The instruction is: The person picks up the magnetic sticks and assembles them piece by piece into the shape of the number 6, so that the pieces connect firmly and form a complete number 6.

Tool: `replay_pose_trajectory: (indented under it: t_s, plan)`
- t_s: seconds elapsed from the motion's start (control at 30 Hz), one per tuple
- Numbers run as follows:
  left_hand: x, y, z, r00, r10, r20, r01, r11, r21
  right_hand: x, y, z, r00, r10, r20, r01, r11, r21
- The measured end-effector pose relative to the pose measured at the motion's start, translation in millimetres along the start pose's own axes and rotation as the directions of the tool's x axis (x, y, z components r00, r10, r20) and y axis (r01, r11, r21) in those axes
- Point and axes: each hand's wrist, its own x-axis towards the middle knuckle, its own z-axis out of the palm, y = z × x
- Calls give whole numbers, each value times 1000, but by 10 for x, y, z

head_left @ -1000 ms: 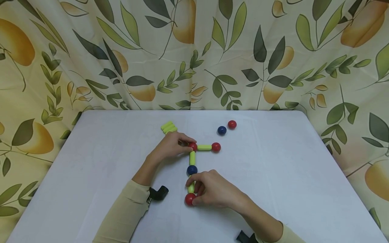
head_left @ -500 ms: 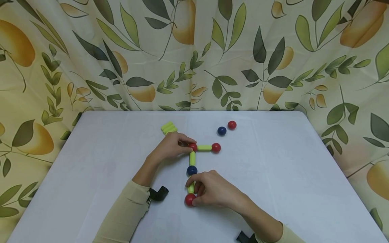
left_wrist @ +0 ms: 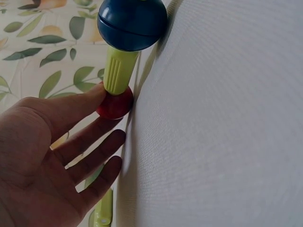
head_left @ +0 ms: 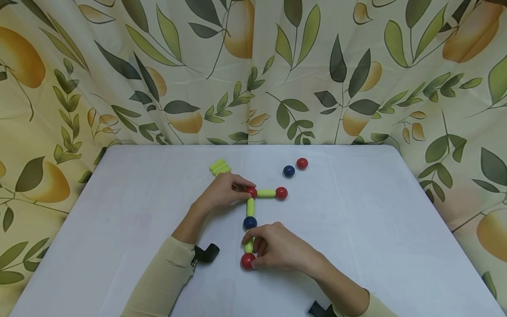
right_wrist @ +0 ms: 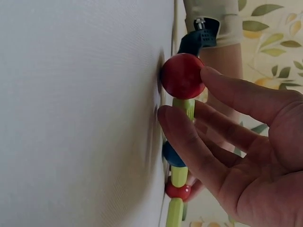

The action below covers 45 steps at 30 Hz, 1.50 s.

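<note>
Yellow-green rods and balls form an L-shaped chain on the table. My left hand [head_left: 229,189] pinches the red corner ball [left_wrist: 115,105] between thumb and fingers, its other fingers spread. From that corner, one rod [head_left: 266,193] runs right to another red ball [head_left: 281,193]. A second rod [head_left: 250,207] comes toward me to a blue ball [head_left: 250,223], and a third rod [head_left: 248,247] ends in the near red ball [right_wrist: 182,75]. My right hand [head_left: 281,246] holds this near end, thumb against the ball and index finger curled over the rod, partly hiding it.
A loose blue ball [head_left: 289,171] and red ball [head_left: 302,164] lie at the back, right of centre. Several spare yellow-green rods [head_left: 219,166] lie together behind my left hand. The white-covered table [head_left: 356,211] meets a leaf-patterned curtain [head_left: 293,88] at its far edge.
</note>
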Motion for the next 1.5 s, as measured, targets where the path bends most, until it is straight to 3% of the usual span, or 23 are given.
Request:
replay_pose_trajectory:
  t_s: [0.53,0.73,0.93,1.2,1.33,1.5]
  plan:
    - [-2,-3,-20,1000,1,-5,-1,1000,-2,-15,72,-218,996,-8,-84,7,1000,-15]
    - [-7,4,-24,1000,0,-11,0,1000,5,-17,142,-379,985,3,-170,-7,1000,-25]
    - [0,-14,-11,1000,3,-8,-3,1000,-7,-2,266,-566,954,19,-300,-23,1000,-9]
    - [-1,-25,7,1000,-5,-6,5,1000,-16,99,459,-761,882,123,-454,-92,992,91]
    - [1,-15,7,1000,-12,-4,12,1000,-10,156,533,-824,857,170,-486,-123,984,128]
    - [1,-8,7,1000,-11,-3,11,1000,4,225,612,-862,853,248,-460,-175,965,195]
